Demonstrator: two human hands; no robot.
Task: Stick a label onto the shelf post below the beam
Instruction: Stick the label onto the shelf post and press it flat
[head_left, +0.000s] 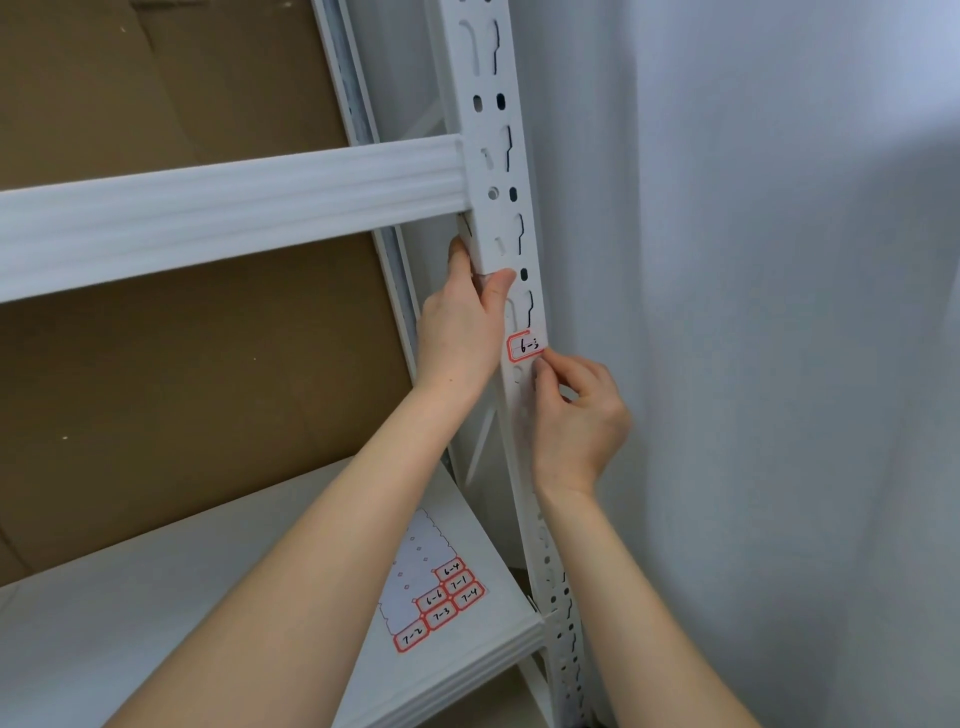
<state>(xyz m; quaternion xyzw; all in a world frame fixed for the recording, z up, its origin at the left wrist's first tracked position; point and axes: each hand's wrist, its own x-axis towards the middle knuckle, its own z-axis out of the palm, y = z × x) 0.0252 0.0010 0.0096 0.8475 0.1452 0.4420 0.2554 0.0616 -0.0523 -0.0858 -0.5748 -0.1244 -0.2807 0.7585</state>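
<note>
A pale wall (779, 260) fills your right side and brown cardboard (182, 389) backs the rack on your left. The white beam (234, 208) crosses from the left edge and meets the slotted white shelf post (498, 156), which runs from top to bottom of the view. Below, a white shelf board (156, 623) lies under your forearms. Your left hand (460, 332) grips the post just below the beam, fingers curled round its left edge and thumb laid across its front face. Your right hand (576, 415) is lower and on the post's right side, its fingers curled, with thumb and forefinger pinched on the lower right corner of the label (525, 347). A label sheet (415, 566) lies on the shelf board near the post, mostly peeled, with a few red-bordered handwritten stickers left at its near end. The label, red-bordered and marked 6-3, lies on the post's front face below the beam, just under your left thumb and beside the post's right edge.
</note>
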